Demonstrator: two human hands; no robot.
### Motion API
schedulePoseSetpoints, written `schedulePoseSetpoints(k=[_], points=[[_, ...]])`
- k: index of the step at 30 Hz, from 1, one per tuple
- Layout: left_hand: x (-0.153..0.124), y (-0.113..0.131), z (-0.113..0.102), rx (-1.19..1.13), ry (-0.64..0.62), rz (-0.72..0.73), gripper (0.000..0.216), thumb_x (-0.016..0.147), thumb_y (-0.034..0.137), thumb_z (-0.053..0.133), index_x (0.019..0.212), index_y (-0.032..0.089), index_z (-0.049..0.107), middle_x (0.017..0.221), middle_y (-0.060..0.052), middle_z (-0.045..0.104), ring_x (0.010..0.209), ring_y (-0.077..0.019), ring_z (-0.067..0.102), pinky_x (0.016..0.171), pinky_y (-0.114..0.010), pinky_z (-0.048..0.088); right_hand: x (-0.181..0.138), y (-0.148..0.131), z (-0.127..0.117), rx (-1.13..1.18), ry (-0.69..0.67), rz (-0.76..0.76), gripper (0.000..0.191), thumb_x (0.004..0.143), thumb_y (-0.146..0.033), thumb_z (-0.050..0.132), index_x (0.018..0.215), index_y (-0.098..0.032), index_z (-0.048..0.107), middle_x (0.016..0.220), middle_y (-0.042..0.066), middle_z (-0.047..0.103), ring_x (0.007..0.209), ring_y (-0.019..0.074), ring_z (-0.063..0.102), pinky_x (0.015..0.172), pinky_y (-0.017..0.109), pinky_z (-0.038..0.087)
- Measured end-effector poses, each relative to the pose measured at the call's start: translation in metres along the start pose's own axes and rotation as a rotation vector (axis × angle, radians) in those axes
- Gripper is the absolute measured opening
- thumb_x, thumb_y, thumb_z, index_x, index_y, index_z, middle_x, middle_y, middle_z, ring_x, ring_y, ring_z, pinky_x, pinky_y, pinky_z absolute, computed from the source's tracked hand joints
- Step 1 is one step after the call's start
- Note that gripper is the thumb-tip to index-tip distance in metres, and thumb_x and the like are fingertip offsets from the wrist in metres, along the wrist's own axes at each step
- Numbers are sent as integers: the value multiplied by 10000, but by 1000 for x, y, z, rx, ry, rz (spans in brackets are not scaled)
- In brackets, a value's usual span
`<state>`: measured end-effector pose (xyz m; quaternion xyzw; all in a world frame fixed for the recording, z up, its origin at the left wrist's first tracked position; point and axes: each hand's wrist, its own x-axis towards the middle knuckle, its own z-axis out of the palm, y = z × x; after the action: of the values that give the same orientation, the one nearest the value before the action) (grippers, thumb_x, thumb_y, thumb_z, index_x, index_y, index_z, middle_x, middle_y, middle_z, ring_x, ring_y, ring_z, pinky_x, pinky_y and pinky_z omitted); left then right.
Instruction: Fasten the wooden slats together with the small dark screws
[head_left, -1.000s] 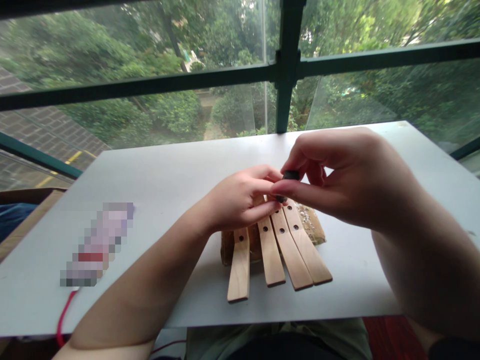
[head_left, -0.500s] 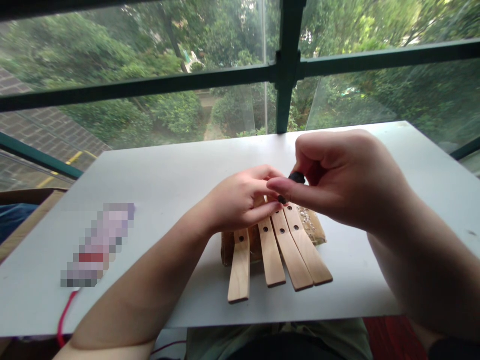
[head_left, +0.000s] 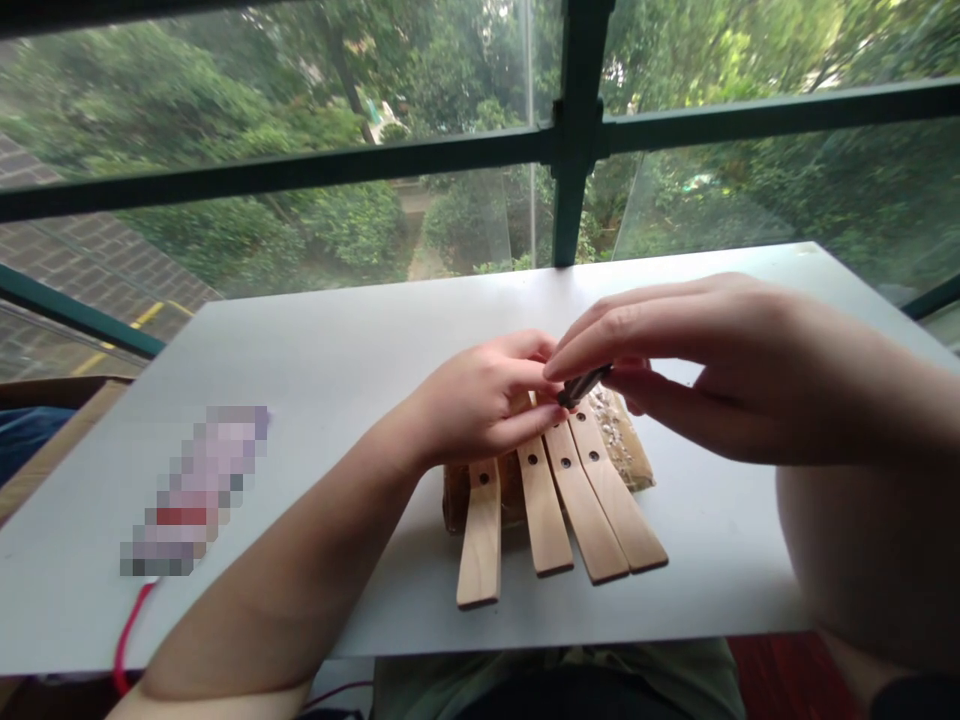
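My left hand [head_left: 487, 400] is closed, thumb and fingertips pinched around the lower end of a small, slim, dark piece [head_left: 585, 384]. Over it from the right comes my right hand [head_left: 697, 350], its fingers reaching across and its thumb bent below, closed about the upper end. What kind of thing the dark piece is cannot be made out. Right under the hands lie several pale wooden slats [head_left: 589, 510], each bent and with dark round holes. Their upper ends rest on a brown, tape-wrapped package [head_left: 634, 455]; my left hand hides part of them.
The white table [head_left: 300, 350] stands against a window with a green frame [head_left: 574, 150]. A pixel-blurred pinkish item [head_left: 214, 470] lies at the left, a red cord [head_left: 131, 630] by it. An open cardboard box [head_left: 75, 440] stands beyond the left edge.
My right hand has turned over: its thumb has swung from the left side to the right and its fingers now stretch leftward. More of the dark piece shows. My left hand stays put.
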<state>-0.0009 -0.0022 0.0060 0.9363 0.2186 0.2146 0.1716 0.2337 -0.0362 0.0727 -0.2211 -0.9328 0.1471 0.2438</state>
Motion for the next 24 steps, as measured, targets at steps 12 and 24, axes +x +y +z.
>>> schedulePoseSetpoints(k=[12, 24], points=[[0, -3, 4, 24, 67, 52, 97, 886, 236, 629, 936, 187, 696, 1068, -44, 694, 1003, -174, 654, 900, -268, 537, 3, 1, 11, 30, 33, 12, 233, 905, -78, 518, 1046, -191, 665, 955, 16, 706, 823, 127, 609, 723, 259, 454], [0, -4, 4, 66, 82, 87, 159, 884, 222, 636, 1029, 192, 692, 1090, -47, 680, 1010, -165, 653, 881, -243, 529, 3, -1, 9, -33, 46, 34, 218, 877, -98, 571, 1022, -201, 697, 958, -2, 732, 803, 128, 623, 705, 270, 444]])
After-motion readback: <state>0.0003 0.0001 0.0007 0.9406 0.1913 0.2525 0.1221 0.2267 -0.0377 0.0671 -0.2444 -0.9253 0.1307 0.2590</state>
